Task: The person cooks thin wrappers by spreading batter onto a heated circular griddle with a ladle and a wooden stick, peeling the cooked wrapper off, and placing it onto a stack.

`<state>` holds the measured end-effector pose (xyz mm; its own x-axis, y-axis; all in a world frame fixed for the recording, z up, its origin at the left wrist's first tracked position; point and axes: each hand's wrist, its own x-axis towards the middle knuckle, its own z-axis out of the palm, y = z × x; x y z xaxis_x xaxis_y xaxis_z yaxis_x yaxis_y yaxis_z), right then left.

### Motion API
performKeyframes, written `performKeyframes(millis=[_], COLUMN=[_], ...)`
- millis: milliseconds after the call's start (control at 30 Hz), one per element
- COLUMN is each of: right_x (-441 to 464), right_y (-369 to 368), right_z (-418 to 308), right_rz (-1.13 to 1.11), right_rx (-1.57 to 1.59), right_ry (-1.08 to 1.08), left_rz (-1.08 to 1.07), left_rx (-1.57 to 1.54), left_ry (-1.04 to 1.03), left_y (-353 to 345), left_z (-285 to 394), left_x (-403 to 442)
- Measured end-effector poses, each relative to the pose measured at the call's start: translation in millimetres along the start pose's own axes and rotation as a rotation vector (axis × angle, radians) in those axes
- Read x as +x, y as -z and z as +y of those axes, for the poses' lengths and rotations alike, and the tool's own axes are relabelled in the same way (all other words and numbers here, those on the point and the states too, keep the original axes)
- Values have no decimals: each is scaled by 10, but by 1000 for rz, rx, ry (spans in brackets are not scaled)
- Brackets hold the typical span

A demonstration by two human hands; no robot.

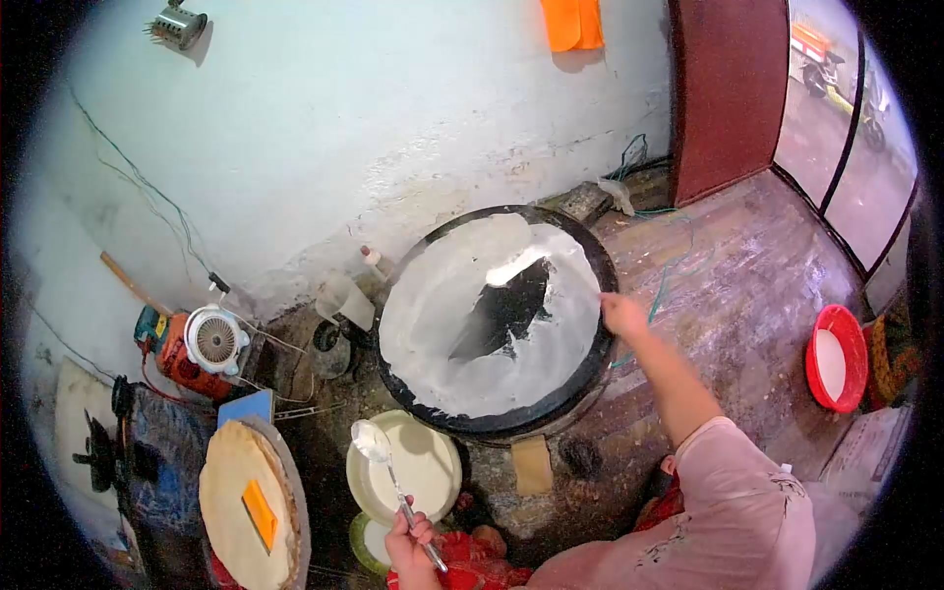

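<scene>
A big round black griddle (531,421) has white batter (433,334) spread over most of its top, and a dark bare patch (501,315) shows in the middle. My left hand (408,536) is wrapped round the handle of a ladle (374,442), whose batter-coated bowl hangs over the rim of a pale basin (447,442) of white batter. At the griddle's right rim my right hand (623,315) is closed; what its fingers grip, if anything, is hidden. A second, greenish bowl (360,544) of white liquid sits under the basin's near edge.
A stack of large round flatbreads (231,501) with an orange scraper (260,513) on top lies at left. Behind it is a white blower (213,340). A red basin (855,354) stands at right on the floor. Thin cables (659,295) run across the floor.
</scene>
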<state>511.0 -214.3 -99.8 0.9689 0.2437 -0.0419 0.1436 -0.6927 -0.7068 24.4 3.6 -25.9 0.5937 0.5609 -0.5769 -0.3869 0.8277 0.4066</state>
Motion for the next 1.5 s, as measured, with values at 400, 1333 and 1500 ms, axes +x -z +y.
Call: performKeyframes(millis=[400, 1333, 1500], right_x=[-482, -1808, -1443], right_y=[-247, -717, -484], right_z=[-769, -798, -752], right_rz=[-287, -6, 105], right_rx=[-142, -571, -357], right_ry=[76, 827, 516], left_rz=[3, -28, -92], left_rx=[-9, -38, -38], left_ry=[24, 0, 12], left_y=[-60, 50, 112], left_z=[25, 101, 104], left_x=[-136, -234, -218])
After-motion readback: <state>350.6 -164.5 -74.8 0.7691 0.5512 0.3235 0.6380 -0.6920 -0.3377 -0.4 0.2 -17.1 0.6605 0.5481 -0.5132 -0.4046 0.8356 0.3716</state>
